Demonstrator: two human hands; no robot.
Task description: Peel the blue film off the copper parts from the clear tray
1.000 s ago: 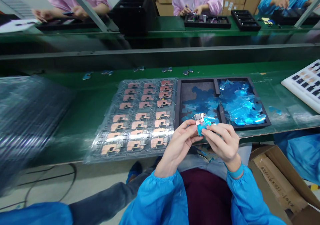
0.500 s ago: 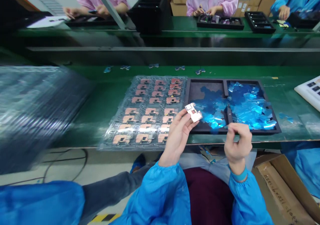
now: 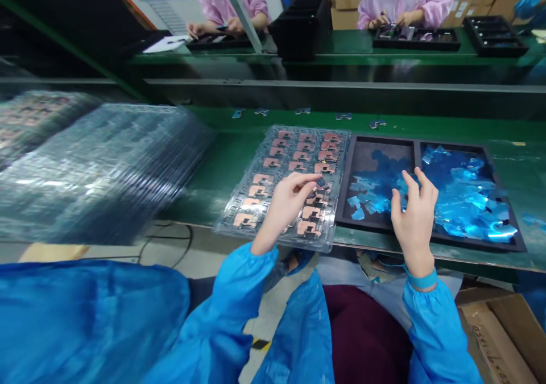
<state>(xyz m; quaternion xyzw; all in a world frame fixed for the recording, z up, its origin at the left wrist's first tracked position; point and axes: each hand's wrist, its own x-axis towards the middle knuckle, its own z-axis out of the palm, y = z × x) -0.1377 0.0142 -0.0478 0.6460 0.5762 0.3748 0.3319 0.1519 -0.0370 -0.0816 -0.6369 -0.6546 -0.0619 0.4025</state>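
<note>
My left hand (image 3: pixel 284 207) reaches over a clear plastic blister tray (image 3: pixel 226 224), its fingertips at a small dark-topped part (image 3: pixel 321 182) among rows of copper-coloured boards (image 3: pixel 301 155). Whether that hand grips the part is hard to tell. My right hand (image 3: pixel 413 219) hangs with spread fingers over a black compartment tray (image 3: pixel 375 227), holding nothing. Loose shiny blue film pieces (image 3: pixel 464 196) fill that tray's right compartment and partly cover the left one. The hand hides some boards and film.
A blurred stack of clear trays (image 3: pixel 106 173) lies on the green bench (image 3: pixel 205 145) to the left. Small blue-edged pieces (image 3: pixel 302 111) line the bench's far side. Co-workers in pink (image 3: pixel 405 3) sit beyond a divider. A cardboard box (image 3: pixel 499 338) stands at lower right.
My left hand has moved down onto the blister tray, and the pale board is no longer seen held up. My right hand has opened over the blue film. The view has shifted, moving the trays rightward.
</note>
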